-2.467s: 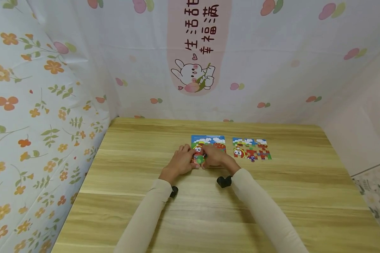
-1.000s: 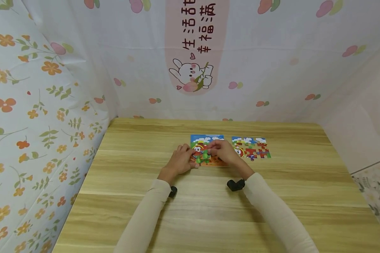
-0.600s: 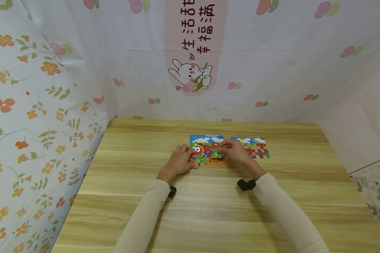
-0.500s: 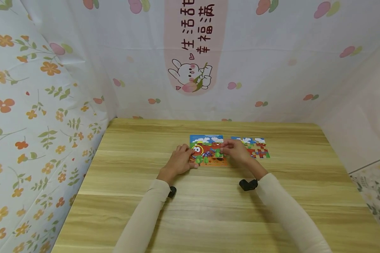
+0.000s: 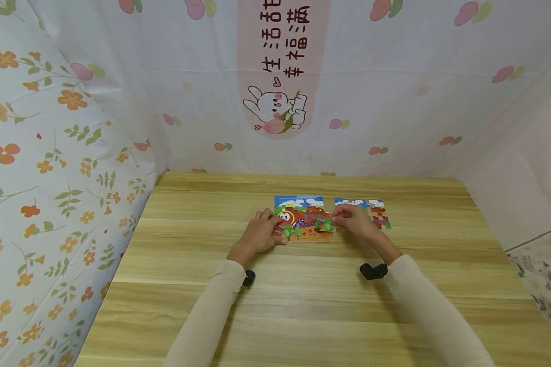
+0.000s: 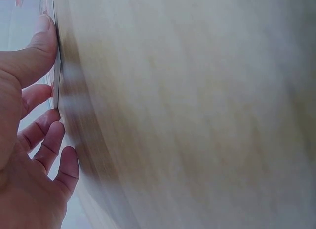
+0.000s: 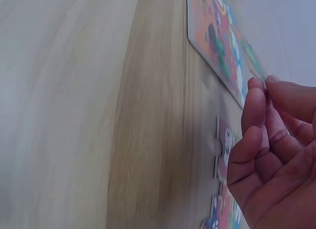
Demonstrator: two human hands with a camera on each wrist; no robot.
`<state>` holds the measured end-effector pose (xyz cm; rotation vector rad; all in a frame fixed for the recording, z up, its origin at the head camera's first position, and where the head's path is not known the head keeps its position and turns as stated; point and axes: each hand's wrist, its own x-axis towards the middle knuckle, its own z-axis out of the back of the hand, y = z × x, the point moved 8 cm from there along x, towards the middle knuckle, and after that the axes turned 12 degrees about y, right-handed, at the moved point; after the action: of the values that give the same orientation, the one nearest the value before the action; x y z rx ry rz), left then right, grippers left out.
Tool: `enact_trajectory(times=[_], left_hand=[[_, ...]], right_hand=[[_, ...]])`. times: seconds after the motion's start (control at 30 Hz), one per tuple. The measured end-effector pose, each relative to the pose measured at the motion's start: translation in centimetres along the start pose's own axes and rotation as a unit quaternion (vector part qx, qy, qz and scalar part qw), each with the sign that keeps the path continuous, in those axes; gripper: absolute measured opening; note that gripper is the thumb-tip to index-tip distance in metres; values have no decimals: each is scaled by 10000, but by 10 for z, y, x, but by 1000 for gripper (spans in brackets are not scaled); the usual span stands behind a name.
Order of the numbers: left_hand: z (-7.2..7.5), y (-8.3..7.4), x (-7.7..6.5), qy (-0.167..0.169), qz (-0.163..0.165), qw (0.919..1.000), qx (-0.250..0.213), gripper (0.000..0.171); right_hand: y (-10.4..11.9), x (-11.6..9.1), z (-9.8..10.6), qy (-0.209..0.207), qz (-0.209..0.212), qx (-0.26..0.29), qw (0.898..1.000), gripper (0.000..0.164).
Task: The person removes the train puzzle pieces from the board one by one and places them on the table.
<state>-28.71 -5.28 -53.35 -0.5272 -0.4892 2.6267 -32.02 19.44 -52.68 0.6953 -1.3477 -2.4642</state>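
A train jigsaw board with a blue sky lies on the wooden table. My left hand rests at its left side; in the left wrist view the thumb and index finger touch the board's edge while the other fingers curl loosely. Over the board's right edge, my right hand pinches a puzzle piece showing a green tree, between thumb and fingertips. That piece appears thin and edge-on in the right wrist view, tilted above the board.
Right of the board lies a second, gappy group of puzzle pieces, partly hidden behind my right hand. Patterned cloth hangs along the table's back and left sides. Bare wood shows between my forearms.
My right hand has left the board's lower left and moved right, carrying the tree piece to the board's right edge. The train picture beneath is uncovered. My left hand has stayed in place.
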Motion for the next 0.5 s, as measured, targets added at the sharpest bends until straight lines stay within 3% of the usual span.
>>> enact_trajectory(times=[0.27,0.5], left_hand=[[-1,0,0,17,14,10000,-25,65],[0,0,-1,-36,-8,10000,12,64]], right_hand=[[-14,-10,7,135,-131,251,9995,19],[-24,-18,12,202,-254,12,9995,19]])
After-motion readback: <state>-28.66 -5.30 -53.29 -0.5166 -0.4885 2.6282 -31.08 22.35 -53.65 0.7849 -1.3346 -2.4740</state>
